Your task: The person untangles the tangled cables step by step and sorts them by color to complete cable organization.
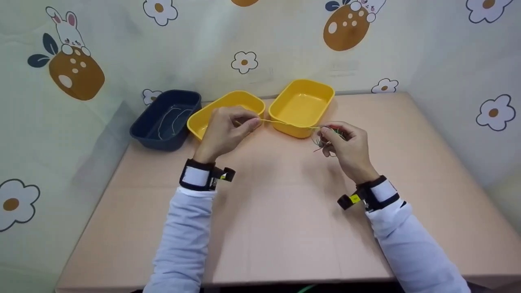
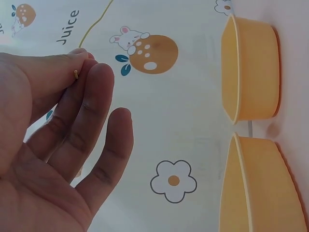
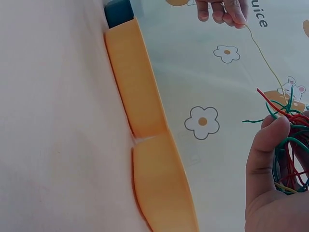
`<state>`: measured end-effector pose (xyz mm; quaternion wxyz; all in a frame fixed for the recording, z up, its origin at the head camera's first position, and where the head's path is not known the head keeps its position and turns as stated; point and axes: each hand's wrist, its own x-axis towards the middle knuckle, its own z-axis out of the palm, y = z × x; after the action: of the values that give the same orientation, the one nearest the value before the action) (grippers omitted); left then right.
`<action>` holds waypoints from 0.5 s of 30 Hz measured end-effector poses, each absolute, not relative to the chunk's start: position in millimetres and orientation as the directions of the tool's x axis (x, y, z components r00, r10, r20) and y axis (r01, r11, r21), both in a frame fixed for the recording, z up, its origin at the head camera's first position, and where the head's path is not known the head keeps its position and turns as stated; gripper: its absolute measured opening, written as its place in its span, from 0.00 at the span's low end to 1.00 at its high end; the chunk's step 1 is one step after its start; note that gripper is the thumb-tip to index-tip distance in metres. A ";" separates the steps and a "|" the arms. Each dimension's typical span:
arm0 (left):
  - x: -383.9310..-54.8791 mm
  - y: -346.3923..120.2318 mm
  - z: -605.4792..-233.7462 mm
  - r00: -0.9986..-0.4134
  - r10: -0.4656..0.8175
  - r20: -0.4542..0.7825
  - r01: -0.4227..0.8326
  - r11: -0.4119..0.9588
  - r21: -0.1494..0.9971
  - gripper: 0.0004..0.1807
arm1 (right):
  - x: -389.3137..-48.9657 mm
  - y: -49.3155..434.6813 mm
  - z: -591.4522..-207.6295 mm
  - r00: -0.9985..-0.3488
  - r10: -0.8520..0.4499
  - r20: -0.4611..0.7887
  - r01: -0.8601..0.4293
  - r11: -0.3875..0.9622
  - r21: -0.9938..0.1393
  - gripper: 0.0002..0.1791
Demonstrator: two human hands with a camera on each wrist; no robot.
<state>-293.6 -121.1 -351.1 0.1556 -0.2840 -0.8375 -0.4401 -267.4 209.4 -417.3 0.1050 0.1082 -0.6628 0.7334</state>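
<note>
My left hand [image 1: 230, 129] pinches one end of a thin yellow wire [image 1: 273, 121] between thumb and forefinger. A short tip of it pokes out under the thumb in the left wrist view, where the other fingers are loosely bent. From there the wire runs across to my right hand [image 1: 348, 146], which grips a tangled bundle of red and green wires [image 3: 289, 150]. Several loose ends stick out past the right thumb. Both hands are raised above the table, in front of the yellow bins. Part of the bundle is hidden in the right palm.
At the back left stands a dark blue bin [image 1: 140, 134] with pale thin wires [image 1: 163, 122] inside. Beside it are a middle yellow bin [image 1: 199, 122] and a right yellow bin [image 1: 301, 106]. A pinkish cloth covers the table [image 1: 276, 228]; a patterned curtain [image 1: 276, 32] hangs behind.
</note>
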 end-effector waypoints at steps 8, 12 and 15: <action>-291.8 -123.2 -349.8 -0.800 0.329 0.501 0.600 0.458 0.656 0.07 | -267.2 209.8 -417.3 -0.952 0.043 0.303 -0.306 -0.113 -0.945 0.13; -291.3 -124.3 -348.8 -0.800 0.326 0.504 0.600 0.464 0.652 0.07 | -267.4 209.6 -417.1 -0.950 0.044 0.310 -0.313 -0.129 -0.941 0.15; -291.8 -126.6 -347.5 -0.807 0.322 0.494 0.589 0.478 0.651 0.07 | -268.4 211.2 -416.9 -0.951 0.048 0.305 -0.309 -0.120 -0.944 0.18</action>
<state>-291.8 -126.6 -347.5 0.1538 -0.2695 -0.8457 -0.4341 -268.4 211.2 -416.9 0.1202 0.0999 -0.6522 0.7418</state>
